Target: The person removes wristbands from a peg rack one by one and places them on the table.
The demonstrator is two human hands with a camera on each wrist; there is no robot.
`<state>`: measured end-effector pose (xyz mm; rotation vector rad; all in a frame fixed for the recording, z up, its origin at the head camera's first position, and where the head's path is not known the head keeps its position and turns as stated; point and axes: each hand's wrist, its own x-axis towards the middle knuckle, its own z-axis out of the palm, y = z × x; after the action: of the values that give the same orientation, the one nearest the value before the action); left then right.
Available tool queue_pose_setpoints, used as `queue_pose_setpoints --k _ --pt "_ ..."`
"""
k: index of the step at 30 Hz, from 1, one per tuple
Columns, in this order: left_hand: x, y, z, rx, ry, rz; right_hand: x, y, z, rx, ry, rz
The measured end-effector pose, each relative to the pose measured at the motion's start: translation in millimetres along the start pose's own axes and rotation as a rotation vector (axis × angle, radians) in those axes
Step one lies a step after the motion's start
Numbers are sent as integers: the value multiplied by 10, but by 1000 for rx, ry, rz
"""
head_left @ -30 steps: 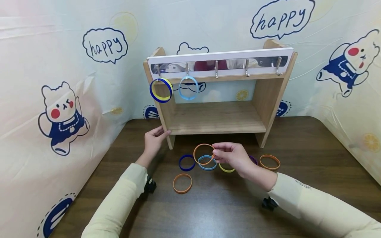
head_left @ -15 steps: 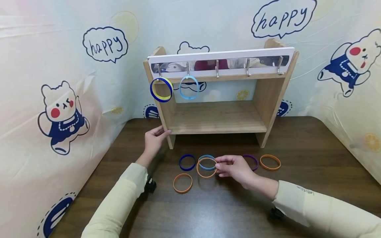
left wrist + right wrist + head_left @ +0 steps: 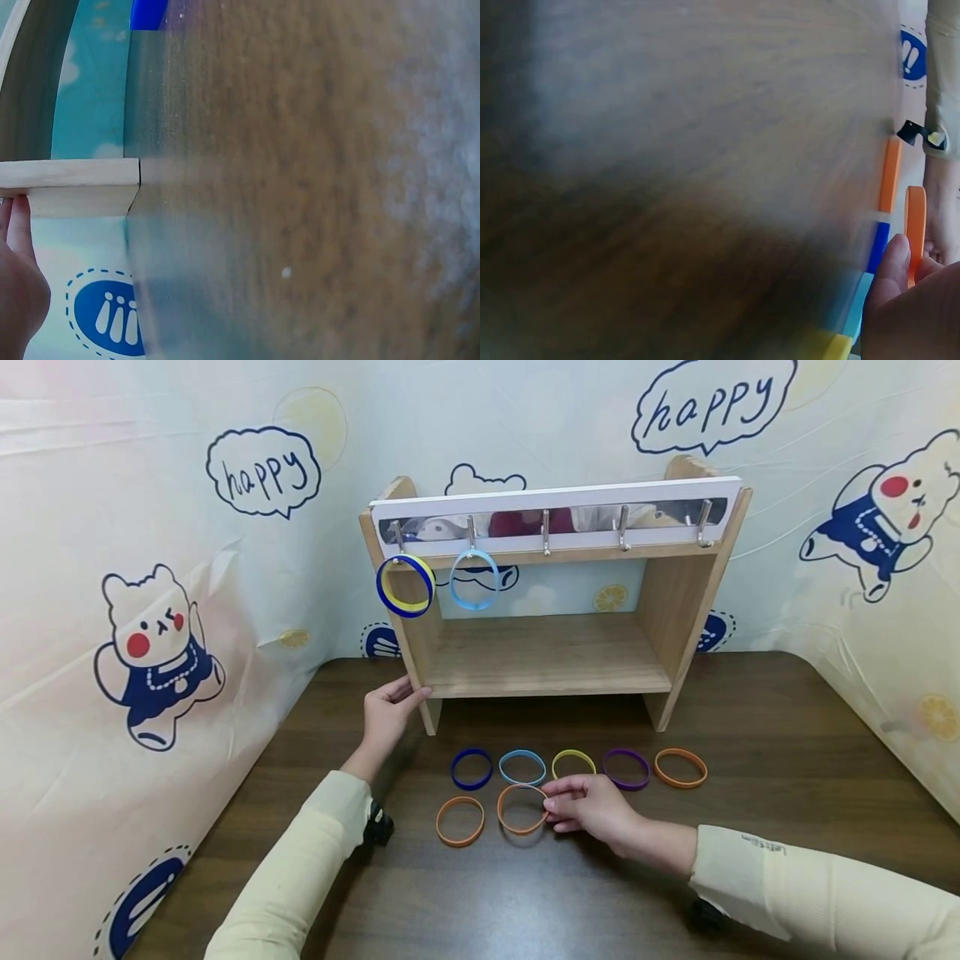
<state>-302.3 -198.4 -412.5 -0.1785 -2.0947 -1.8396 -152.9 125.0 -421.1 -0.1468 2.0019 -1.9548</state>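
Right hand (image 3: 592, 806) pinches orange ring (image 3: 522, 809), seemingly touching table (image 3: 750, 843).

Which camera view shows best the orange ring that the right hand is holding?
The head view: the whole orange ring shows, pinched by the right hand. The right wrist view shows only its edge; the left wrist view does not show it.

The word "happy" is handwritten in dark blue inside a cloud-shaped speech bubble (image 3: 262, 472) printed on the pale cartoon backdrop sheet (image 3: 112, 485) at the upper left of the head view. The same word stands in a second, like speech bubble (image 3: 711, 403) at the upper right. Small dark lettering on the cream right sleeve (image 3: 765, 845), at the lower right, is too small to read.
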Motion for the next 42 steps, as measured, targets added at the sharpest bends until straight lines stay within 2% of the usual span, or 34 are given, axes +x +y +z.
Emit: queue_pose_setpoints --k 5,24,39,42 --pt "16 -32 -5 11 4 32 7 45 8 13 -10 12" --pt "7 -27 5 3 10 22 15 127 77 -12 -61 26" --pt "12 -22 2 7 7 25 13 137 116 -81 -12 -7" --pt "-41 111 9 6 -7 14 21 142 113 -99 -11 -15"
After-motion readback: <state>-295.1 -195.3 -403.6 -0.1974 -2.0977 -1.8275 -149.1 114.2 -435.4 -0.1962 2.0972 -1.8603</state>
